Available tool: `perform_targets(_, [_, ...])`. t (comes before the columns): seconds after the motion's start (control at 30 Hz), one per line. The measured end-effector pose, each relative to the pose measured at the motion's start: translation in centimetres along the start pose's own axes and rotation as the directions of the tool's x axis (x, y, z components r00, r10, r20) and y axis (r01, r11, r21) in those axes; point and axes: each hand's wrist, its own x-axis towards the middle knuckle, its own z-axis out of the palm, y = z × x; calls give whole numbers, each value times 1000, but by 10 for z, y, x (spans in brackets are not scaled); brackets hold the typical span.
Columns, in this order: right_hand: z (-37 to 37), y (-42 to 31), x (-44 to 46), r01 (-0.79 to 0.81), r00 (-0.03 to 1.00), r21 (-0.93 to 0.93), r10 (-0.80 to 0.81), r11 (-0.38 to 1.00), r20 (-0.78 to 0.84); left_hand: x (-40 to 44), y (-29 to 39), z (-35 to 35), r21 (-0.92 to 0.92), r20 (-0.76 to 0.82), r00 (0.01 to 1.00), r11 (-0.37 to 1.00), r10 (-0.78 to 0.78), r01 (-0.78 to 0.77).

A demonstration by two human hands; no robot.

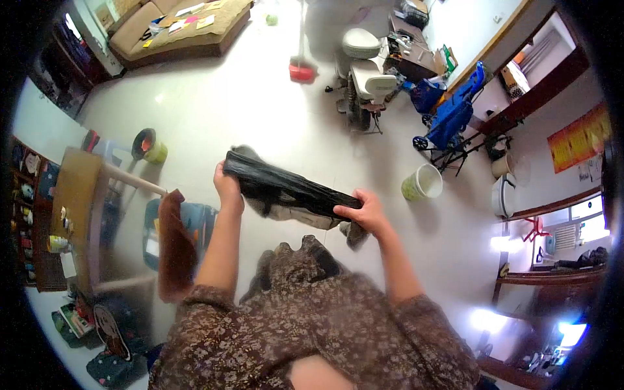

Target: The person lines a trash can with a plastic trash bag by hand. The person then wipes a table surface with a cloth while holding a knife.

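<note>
A shiny black cloth [286, 186], with greyish-beige fabric hanging beneath it, is stretched between my two hands in front of my body. My left hand [227, 188] grips its left end, fingers wrapped round the edge. At the right end, my right hand [363, 211] is closed on the cloth with the thumb on top. The cloth slopes down slightly from left to right. Its underside is mostly hidden.
A wooden table [78, 208] and a chair with a brown cloth [175, 247] stand at the left. Ahead are a red dustpan [301, 72] and a scooter [369, 84]. A blue stroller [452, 120] and a bin [422, 182] stand at the right.
</note>
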Motion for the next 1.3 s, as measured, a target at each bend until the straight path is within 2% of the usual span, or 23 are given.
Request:
perform_targets(0.07, [-13, 43, 5, 47, 976, -291, -106, 956, -191, 4, -5, 2, 147, 30, 994, 983, 105, -108])
perform_targets(0.1, [-24, 35, -2, -23, 941, -303, -82, 953, -329, 0, -1, 7, 448, 180, 949, 837, 260, -314])
perform_targets(0.13, [-35, 24, -10, -107, 896, -249, -15, 963, -444, -6, 5, 12, 655, 370, 863, 562, 344, -505])
perform_targets(0.17, [-48, 40, -10, -77, 825, -358, -142, 930, -546, -18, 15, 23, 710, 510, 802, 375, 309, -596])
perform_targets(0.2, [-59, 45, -12, -221, 773, -313, -29, 924, -634, -22, 13, 27, 591, 698, 634, 233, 332, -772])
perform_targets(0.27, [-76, 61, -15, -292, 650, -356, -89, 888, -755, -37, 8, 43, 515, 840, 517, 59, 164, -855])
perform_targets(0.33, [-85, 56, -23, -297, 625, -319, -69, 900, -777, -40, -20, 50, 555, 832, 553, -90, 46, -827])
perform_targets(0.4, [-99, 63, -31, -305, 596, -284, -51, 909, -801, -44, -34, 70, 580, 813, 582, -87, 7, -810])
perform_targets(0.47, [-115, 87, -37, -173, 597, -293, -137, 940, -791, -41, -48, 88, 727, 686, 726, 6, -47, -686])
perform_targets(0.53, [-136, 111, -45, -177, 571, -232, -92, 956, -816, -24, -63, 103, 811, 508, 808, 482, -297, -333])
perform_targets(0.57, [-144, 116, -51, -232, 569, -172, -10, 957, -823, -24, -65, 110, 777, 389, 828, 627, -404, -59])
perform_targets(0.6, [-154, 121, -55, -283, 561, -110, 71, 953, -825, -27, -67, 119, 673, 287, 801, 705, -525, 221])
perform_targets(0.67, [-169, 131, -64, -309, 567, -165, 42, 937, -822, -32, -91, 124, 630, 354, 722, 722, -595, 286])
perform_targets(0.73, [-180, 144, -70, -339, 563, -63, 148, 939, -813, -33, -125, 128, 444, 493, 558, 744, -668, 499])
perform_targets(0.8, [-185, 157, -71, -373, 561, -116, 124, 920, -818, -48, -137, 142, 350, 436, 540, 688, -720, 635])
perform_targets(0.83, [-187, 164, -71, -410, 567, -171, 104, 896, -817, -48, -155, 145, 348, 393, 587, 705, -708, 618])
perform_targets(0.87, [-192, 173, -70, -408, 560, -168, 101, 898, -822, -52, -164, 149, 522, 294, 731, 744, -616, 417])
perform_targets(0.9, [-198, 188, -70, -375, 555, 20, 241, 927, -796, -57, -164, 155, 790, 337, 811, 612, -477, 32])
perform_targets(0.93, [-205, 203, -70, -336, 557, 207, 371, 919, -743, -62, -163, 161, 888, 436, 833, 312, -341, -337])
perform_targets(1.0, [-209, 225, -68, -375, 557, 197, 390, 906, -733, -73, -148, 173, 695, 691, 693, -73, -204, -715])
perform_targets(1.2, [-220, 194, -41, -515, 667, -7, 396, 857, -631, -11, -191, 204, 530, 816, 568, -256, -104, -808])
perform_targets(1.27, [-232, 185, -32, -521, 690, -22, 406, 853, -600, 15, -217, 221, 875, 484, 863, 78, -146, -477])
perform_targets(1.3, [-239, 179, -28, -466, 732, -46, 357, 883, -580, 35, -238, 224, 911, 391, 894, 231, -217, -342])
